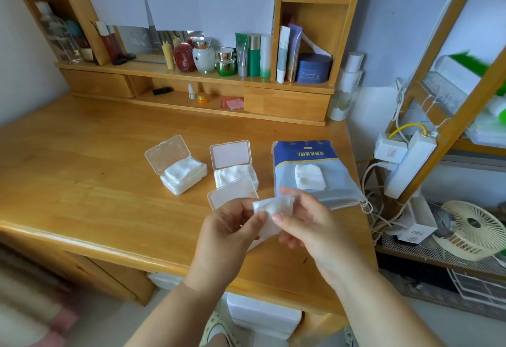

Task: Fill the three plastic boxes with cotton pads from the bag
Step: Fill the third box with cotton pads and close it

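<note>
Above the desk's (82, 155) front edge, my left hand (227, 234) and right hand (306, 226) pinch a cotton pad stack (273, 209) between fingertips (third box (232, 196) right behind); loose grip risks pads fanning off the edge.

I have a single view, from the wide-angle camera on the person's head. It looks forward and down, close over the wooden desk (82, 160), and faces the shelf unit (191, 78) against the wall; the edges bend.
</note>
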`<control>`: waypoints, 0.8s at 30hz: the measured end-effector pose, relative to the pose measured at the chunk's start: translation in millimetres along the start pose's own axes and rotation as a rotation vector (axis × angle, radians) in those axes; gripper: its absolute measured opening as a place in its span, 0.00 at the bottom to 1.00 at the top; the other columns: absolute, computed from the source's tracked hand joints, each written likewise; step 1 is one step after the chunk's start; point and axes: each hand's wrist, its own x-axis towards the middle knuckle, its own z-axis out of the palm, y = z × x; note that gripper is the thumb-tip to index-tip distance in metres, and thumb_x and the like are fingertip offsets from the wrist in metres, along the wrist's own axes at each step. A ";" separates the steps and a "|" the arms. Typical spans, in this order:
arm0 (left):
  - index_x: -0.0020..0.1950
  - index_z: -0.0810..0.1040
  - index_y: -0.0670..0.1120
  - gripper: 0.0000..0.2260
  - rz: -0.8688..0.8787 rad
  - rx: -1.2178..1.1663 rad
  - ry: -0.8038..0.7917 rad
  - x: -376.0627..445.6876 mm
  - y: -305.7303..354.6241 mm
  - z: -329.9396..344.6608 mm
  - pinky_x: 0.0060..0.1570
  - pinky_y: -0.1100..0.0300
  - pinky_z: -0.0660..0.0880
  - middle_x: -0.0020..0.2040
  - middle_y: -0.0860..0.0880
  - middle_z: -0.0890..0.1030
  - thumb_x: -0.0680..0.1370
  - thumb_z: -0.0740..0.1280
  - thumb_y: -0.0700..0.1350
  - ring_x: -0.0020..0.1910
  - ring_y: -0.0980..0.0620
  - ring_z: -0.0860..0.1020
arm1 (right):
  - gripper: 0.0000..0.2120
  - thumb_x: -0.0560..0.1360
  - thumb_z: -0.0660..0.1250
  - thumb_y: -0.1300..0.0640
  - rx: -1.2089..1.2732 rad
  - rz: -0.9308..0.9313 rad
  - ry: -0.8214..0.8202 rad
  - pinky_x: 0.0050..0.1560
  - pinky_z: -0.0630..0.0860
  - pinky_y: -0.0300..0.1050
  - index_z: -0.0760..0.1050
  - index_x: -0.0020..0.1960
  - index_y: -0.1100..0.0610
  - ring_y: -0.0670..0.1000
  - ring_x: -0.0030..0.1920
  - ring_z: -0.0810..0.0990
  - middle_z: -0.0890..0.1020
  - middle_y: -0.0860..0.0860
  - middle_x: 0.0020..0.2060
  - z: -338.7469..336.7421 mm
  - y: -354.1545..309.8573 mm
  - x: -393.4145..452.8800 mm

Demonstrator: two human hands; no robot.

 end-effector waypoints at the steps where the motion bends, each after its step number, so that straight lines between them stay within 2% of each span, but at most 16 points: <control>1: 0.47 0.82 0.46 0.04 -0.011 -0.021 0.009 -0.5 -0.1 1.0 0.38 0.62 0.77 0.39 0.46 0.84 0.76 0.68 0.39 0.39 0.50 0.82 | 0.09 0.72 0.71 0.60 -0.005 0.002 0.021 0.28 0.71 0.34 0.79 0.50 0.51 0.45 0.28 0.76 0.82 0.46 0.32 1.8 0.1 0.2; 4: 0.53 0.78 0.48 0.09 -0.028 0.002 0.100 -1.4 -2.6 5.5 0.38 0.64 0.78 0.39 0.47 0.84 0.74 0.70 0.38 0.39 0.52 0.82 | 0.00 0.72 0.71 0.59 -0.022 -0.015 0.108 0.26 0.68 0.33 0.80 0.43 0.55 0.42 0.25 0.71 0.79 0.46 0.27 6.5 7.8 1.7; 6: 0.55 0.73 0.54 0.16 0.008 0.129 0.147 -3.5 -5.7 9.2 0.35 0.64 0.75 0.38 0.48 0.83 0.73 0.71 0.40 0.36 0.52 0.80 | 0.02 0.72 0.71 0.58 0.001 -0.021 0.112 0.26 0.68 0.33 0.80 0.40 0.55 0.42 0.25 0.71 0.78 0.47 0.27 10.7 11.5 1.7; 8: 0.52 0.67 0.57 0.18 0.067 0.157 0.222 -3.5 -6.5 7.9 0.31 0.63 0.73 0.36 0.46 0.81 0.74 0.70 0.39 0.33 0.50 0.78 | 0.06 0.73 0.70 0.56 -0.027 -0.046 0.103 0.29 0.69 0.32 0.79 0.38 0.55 0.42 0.27 0.74 0.78 0.45 0.27 11.3 12.6 3.0; 9: 0.50 0.66 0.58 0.17 0.093 0.151 0.261 -1.5 -6.7 3.6 0.31 0.60 0.72 0.36 0.44 0.81 0.75 0.68 0.38 0.33 0.47 0.78 | 0.06 0.74 0.69 0.55 -0.136 -0.103 0.116 0.33 0.70 0.31 0.79 0.39 0.54 0.42 0.30 0.75 0.79 0.43 0.29 8.9 13.7 3.7; 11: 0.45 0.66 0.58 0.16 0.093 0.158 0.302 5.6 -6.1 -9.4 0.33 0.55 0.74 0.36 0.43 0.80 0.76 0.66 0.36 0.34 0.45 0.78 | 0.04 0.75 0.67 0.55 -0.579 -0.314 0.164 0.42 0.71 0.31 0.81 0.44 0.51 0.39 0.39 0.78 0.82 0.38 0.37 -1.1 16.3 5.9; 13: 0.41 0.70 0.55 0.14 0.009 0.136 0.239 13.2 -7.2 -23.1 0.39 0.50 0.78 0.37 0.46 0.80 0.77 0.64 0.35 0.37 0.46 0.80 | 0.06 0.73 0.69 0.60 -0.948 -0.527 0.104 0.51 0.73 0.38 0.82 0.49 0.52 0.44 0.49 0.79 0.83 0.41 0.46 -9.1 21.4 7.1; 15: 0.39 0.74 0.52 0.13 -0.105 0.112 0.118 18.2 -9.7 -31.2 0.44 0.47 0.79 0.35 0.51 0.79 0.77 0.63 0.34 0.38 0.48 0.79 | 0.07 0.72 0.69 0.62 -1.050 -0.550 0.005 0.52 0.74 0.41 0.82 0.48 0.54 0.49 0.50 0.79 0.82 0.46 0.49 -7.8 27.9 3.7; 17: 0.38 0.77 0.53 0.15 -0.165 0.197 0.017 20.7 -13.0 -35.5 0.44 0.48 0.78 0.36 0.51 0.78 0.77 0.62 0.34 0.38 0.50 0.76 | 0.07 0.72 0.68 0.63 -1.052 -0.536 -0.034 0.46 0.76 0.41 0.81 0.47 0.55 0.48 0.47 0.79 0.81 0.46 0.47 -4.1 35.4 -2.2; 21: 0.40 0.77 0.56 0.14 -0.142 0.413 -0.087 23.9 -10.0 -42.6 0.35 0.64 0.69 0.33 0.56 0.75 0.76 0.61 0.37 0.32 0.57 0.71 | 0.04 0.70 0.70 0.58 -1.005 -0.592 -0.042 0.36 0.76 0.39 0.81 0.45 0.52 0.43 0.39 0.78 0.79 0.42 0.42 0.9 48.0 -13.1; 22: 0.41 0.76 0.57 0.14 -0.132 0.446 -0.121 24.4 -7.5 -44.2 0.33 0.67 0.69 0.33 0.57 0.76 0.76 0.62 0.37 0.31 0.59 0.71 | 0.06 0.70 0.72 0.56 -0.964 -0.580 -0.035 0.37 0.75 0.35 0.80 0.47 0.51 0.41 0.40 0.77 0.78 0.40 0.43 2.0 50.8 -14.8; 24: 0.46 0.73 0.57 0.13 -0.108 0.506 -0.179 25.8 -3.2 -45.9 0.29 0.69 0.70 0.36 0.53 0.78 0.76 0.65 0.37 0.30 0.61 0.73 | 0.19 0.67 0.75 0.52 -0.851 -0.475 0.009 0.43 0.70 0.25 0.74 0.56 0.48 0.35 0.46 0.73 0.73 0.34 0.47 4.0 54.7 -16.4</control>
